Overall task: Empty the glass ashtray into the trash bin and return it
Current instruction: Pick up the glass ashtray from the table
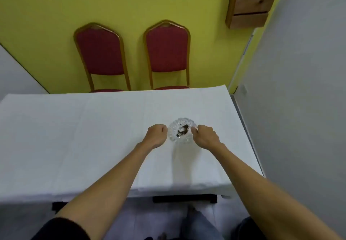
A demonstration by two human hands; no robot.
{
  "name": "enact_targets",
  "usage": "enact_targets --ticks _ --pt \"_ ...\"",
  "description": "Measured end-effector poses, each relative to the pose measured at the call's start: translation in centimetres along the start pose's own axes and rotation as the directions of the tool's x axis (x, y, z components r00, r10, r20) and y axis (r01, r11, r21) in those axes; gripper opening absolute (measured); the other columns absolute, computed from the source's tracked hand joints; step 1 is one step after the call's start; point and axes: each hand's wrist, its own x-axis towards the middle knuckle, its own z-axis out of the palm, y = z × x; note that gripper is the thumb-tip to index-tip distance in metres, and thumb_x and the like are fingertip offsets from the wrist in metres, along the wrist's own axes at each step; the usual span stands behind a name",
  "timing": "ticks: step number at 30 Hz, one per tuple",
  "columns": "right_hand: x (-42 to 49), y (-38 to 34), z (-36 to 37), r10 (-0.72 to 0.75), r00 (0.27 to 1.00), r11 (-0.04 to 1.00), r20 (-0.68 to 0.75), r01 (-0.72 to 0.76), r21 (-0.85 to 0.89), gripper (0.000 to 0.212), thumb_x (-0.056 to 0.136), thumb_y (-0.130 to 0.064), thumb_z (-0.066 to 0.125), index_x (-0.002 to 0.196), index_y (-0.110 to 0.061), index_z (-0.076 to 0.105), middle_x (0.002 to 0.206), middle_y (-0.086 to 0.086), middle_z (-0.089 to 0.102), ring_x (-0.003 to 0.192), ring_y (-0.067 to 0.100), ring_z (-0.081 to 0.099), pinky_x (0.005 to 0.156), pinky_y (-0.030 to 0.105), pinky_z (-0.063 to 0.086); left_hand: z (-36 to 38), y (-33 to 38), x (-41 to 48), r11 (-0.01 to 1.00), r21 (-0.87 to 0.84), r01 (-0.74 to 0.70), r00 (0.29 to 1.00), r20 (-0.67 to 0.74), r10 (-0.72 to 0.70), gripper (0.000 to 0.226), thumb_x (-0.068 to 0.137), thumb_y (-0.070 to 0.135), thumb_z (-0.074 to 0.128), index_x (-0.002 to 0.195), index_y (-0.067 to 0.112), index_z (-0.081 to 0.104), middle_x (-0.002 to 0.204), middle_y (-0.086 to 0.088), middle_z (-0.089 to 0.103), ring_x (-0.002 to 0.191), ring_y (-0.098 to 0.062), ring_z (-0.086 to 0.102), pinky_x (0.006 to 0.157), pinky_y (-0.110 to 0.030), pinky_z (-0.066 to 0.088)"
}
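A clear cut-glass ashtray (182, 130) with dark ash and a butt inside rests on the white tablecloth (93, 136), right of centre. My left hand (156, 135) sits just left of it with fingers curled into a fist, close to the rim but apparently not holding it. My right hand (206, 136) is on the ashtray's right side, its fingertips touching the rim. No trash bin is in view.
Two red padded chairs (102, 56) (167, 52) stand against the yellow wall behind the table. A wooden drawer unit (250, 3) hangs at the upper right. A grey wall runs close along the table's right edge (245, 136).
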Motion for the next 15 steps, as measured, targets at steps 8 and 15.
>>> enact_targets --ticks 8,15 --pt "4.0 0.5 1.8 0.111 0.989 0.980 0.098 -0.125 0.157 0.048 0.101 -0.041 0.037 0.129 -0.003 0.048 0.132 0.020 0.051 0.118 0.038 0.056 0.094 0.041 0.044 4.1 1.6 4.1 0.962 -0.084 0.260 0.964 -0.032 -0.264 0.035 0.096 0.014 0.037 0.061 0.015 0.036 0.063 0.000 0.044 0.056 -0.014 0.036 0.049 -0.027 0.028" --pt "5.4 1.2 2.3 0.163 0.983 0.921 0.083 -0.182 0.344 0.034 0.100 -0.023 0.041 0.122 0.002 0.049 0.125 0.022 0.055 0.113 0.038 0.058 0.080 0.037 0.043 5.4 2.7 5.6 0.866 -0.225 0.447 0.885 -0.029 -0.464 0.022 0.090 0.007 0.035 0.073 0.010 0.047 0.077 -0.007 0.055 0.073 -0.026 0.060 0.053 -0.030 0.043"
